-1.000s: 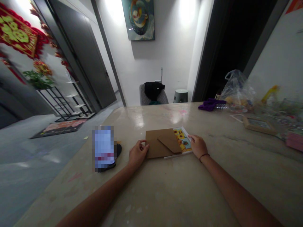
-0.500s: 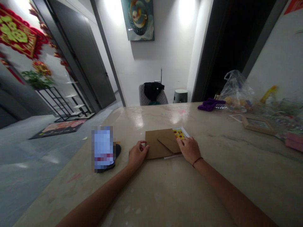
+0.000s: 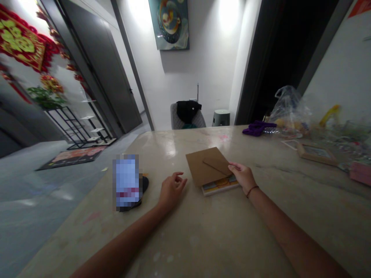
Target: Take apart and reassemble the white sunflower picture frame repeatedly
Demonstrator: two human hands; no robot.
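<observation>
My right hand [image 3: 242, 175] pinches the right edge of a brown picture-frame backing board [image 3: 199, 166], which has a stand flap cut into it. The board is turned at an angle over a white picture frame [image 3: 222, 191]. A strip of the frame's yellow and orange picture shows below the board; the rest is hidden. To the left of the board, my left hand [image 3: 172, 189] rests over the table with fingers loosely bent and apart, holding nothing.
A phone [image 3: 126, 181] with a blurred screen stands on a dark holder at the left. Purple cloth [image 3: 257, 128], a clear plastic bag [image 3: 290, 112], a wooden frame [image 3: 315, 153] and a pink item [image 3: 360, 173] lie at the right of the marble table [image 3: 197, 239].
The backing board has turned and shifted away and to the right in my right hand, baring the frame's near edge. My left hand has come off the board.
</observation>
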